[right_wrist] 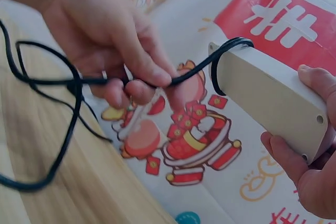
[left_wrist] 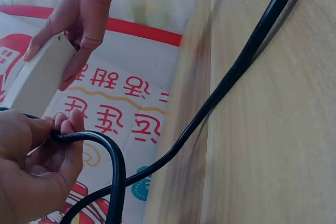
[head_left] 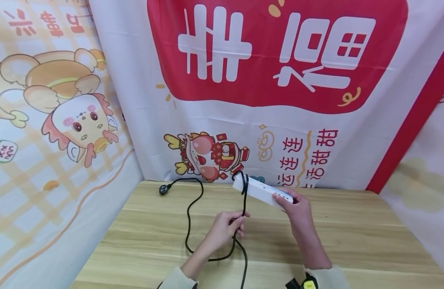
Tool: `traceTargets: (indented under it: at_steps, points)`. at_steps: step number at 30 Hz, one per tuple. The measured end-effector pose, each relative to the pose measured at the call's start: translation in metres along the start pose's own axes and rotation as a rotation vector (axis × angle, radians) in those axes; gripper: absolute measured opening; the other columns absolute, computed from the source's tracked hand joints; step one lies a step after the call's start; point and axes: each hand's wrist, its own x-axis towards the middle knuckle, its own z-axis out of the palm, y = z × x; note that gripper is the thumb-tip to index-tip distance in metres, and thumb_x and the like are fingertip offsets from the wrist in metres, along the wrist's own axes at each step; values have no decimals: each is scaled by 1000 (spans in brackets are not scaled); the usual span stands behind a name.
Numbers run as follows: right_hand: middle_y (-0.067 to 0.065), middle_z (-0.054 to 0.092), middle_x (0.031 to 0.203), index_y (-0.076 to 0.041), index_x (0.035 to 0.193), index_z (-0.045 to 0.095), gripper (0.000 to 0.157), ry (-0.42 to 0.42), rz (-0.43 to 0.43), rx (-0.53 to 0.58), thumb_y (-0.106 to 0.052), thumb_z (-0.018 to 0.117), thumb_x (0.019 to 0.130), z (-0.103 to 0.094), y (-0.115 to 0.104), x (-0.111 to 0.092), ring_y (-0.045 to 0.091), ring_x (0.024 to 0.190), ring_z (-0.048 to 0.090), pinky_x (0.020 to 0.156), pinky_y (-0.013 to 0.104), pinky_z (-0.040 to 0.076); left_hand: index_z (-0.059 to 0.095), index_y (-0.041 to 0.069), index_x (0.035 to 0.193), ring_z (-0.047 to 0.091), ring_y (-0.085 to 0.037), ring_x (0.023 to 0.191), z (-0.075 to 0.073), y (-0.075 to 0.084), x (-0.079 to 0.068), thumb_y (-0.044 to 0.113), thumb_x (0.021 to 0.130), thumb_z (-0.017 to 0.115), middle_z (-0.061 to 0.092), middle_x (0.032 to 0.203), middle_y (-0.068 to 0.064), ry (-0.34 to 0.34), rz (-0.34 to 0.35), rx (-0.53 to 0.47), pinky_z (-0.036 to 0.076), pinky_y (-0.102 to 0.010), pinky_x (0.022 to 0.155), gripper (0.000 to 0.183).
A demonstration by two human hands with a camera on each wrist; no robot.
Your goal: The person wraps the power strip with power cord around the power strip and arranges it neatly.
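Observation:
A white power strip (head_left: 263, 192) is held above the table, tilted, its right end gripped by my right hand (head_left: 297, 206). Around its far end wraps a black power cord (right_wrist: 231, 45). My left hand (head_left: 225, 228) pinches that cord between thumb and fingers, a short way below the strip. In the left wrist view the cord (left_wrist: 118, 166) bends down from the left hand (left_wrist: 42, 166). The loose cord trails over the tabletop in a wide curve, ending in a black plug (head_left: 164, 189) at the far left. The strip's plain underside (right_wrist: 273, 98) faces the right wrist camera.
The wooden table (head_left: 334, 241) meets a printed cloth backdrop (head_left: 265, 92) at its back edge. Another patterned cloth (head_left: 62, 140) hangs at the left side. Part of the cord (head_left: 245, 265) runs toward the near side, out of the head view.

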Motion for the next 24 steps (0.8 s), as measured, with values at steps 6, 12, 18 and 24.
traceTargets:
  at_steps: [6, 12, 18, 24]
  points:
    - [-5, 63, 115, -12, 119, 71, 31, -21, -6, 232, -19, 76, 89, 4, -1, -2, 8, 98, 64, 87, 23, 57, 65, -7, 111, 71, -23, 67, -2, -3, 1, 10, 106, 43, 64, 74, -21, -101, -12, -24, 60, -39, 69, 28]
    - [-11, 70, 93, -26, 82, 76, 27, -33, -59, 418, -4, 66, 93, 0, -2, -2, 4, 88, 68, 84, 24, 58, 59, -9, 108, 61, -15, 63, 0, -8, 1, 10, 108, 36, 50, 71, -2, -190, -104, -166, 57, -30, 67, 30]
    - [-9, 69, 99, -26, 85, 77, 23, -81, -34, 418, -9, 66, 94, -3, -6, -4, 7, 91, 69, 85, 26, 58, 57, -9, 91, 55, -16, 59, -6, -12, 4, 6, 107, 36, 48, 68, -1, -174, -56, -61, 47, -21, 60, 31]
    - [-8, 71, 103, -22, 95, 77, 20, -198, -77, 386, -8, 63, 95, -5, -6, -7, 11, 93, 69, 84, 27, 59, 55, -10, 84, 54, -13, 59, -18, -13, 7, 4, 105, 39, 49, 67, -1, -96, -17, 41, 44, -19, 58, 30]
